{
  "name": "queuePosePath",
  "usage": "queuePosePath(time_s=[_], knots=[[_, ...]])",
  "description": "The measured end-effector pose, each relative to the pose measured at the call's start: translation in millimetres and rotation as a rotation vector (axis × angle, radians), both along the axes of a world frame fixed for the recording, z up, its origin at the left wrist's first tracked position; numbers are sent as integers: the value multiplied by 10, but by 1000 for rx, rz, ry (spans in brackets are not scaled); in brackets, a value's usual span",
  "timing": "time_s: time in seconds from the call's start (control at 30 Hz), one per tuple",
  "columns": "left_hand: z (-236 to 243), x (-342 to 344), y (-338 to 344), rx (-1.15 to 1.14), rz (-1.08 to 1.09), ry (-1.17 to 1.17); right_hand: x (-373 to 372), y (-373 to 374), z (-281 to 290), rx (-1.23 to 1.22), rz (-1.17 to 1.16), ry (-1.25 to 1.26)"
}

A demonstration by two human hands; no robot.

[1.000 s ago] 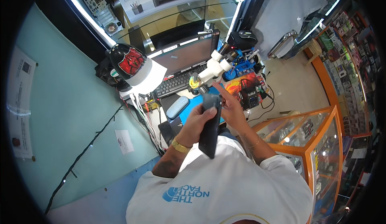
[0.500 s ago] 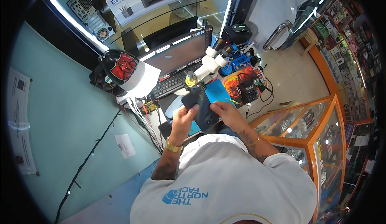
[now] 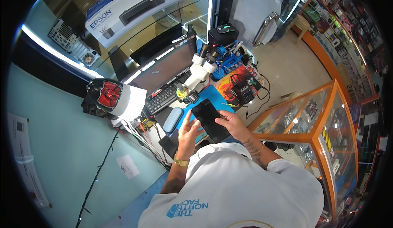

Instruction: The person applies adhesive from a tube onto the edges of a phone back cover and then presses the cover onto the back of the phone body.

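A black smartphone (image 3: 211,121) with its dark screen facing up is held tilted above the desk edge, close to my body. My right hand (image 3: 231,124) grips its right side, thumb on the front and the other fingers partly hidden beneath. Along the phone's left edge, my left hand (image 3: 188,133) has its fingers extended and apart, the thumb close to or touching the edge. Beyond the phone lies a blue work mat (image 3: 213,93). Left of it sits a blue oblong case (image 3: 173,119), and a dark flat device (image 3: 168,146) lies nearer my left wrist.
A white microscope (image 3: 199,73) stands over the mat, beside a keyboard (image 3: 168,94) and a monitor (image 3: 161,66). At right are a black boxy device (image 3: 244,93) with cables and a glass display case (image 3: 305,123). White cables (image 3: 143,140) run down the left side.
The phone has turned from its camera side to its screen side. My left hand has loosened from the dark piece it pinched. The view has shifted, uncovering the blue case.
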State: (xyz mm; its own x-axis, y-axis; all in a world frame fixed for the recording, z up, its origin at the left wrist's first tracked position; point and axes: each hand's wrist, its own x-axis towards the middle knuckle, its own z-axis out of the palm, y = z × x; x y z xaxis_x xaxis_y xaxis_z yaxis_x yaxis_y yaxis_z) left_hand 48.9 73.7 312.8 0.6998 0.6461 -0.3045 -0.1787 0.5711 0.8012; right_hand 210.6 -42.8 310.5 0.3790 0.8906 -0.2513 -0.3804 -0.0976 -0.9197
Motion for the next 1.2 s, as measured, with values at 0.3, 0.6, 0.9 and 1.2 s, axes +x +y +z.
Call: queuePosePath(time_s=[0.3, 0.6, 0.9, 1.2], knots=[[-224, 40, -21, -69, -97, -17, -294, -105, 51, -29, -344, -556], [-271, 120, -21, -93, -82, 139, -273, -159, -180, -77, -332, -517], [-626, 168, -182, -221, -143, 174, -149, -358, -593, -205, -196, -272], [-1006, -83, -887, -414, 110, 181, -248, -708, -623, -347, 159, -668]])
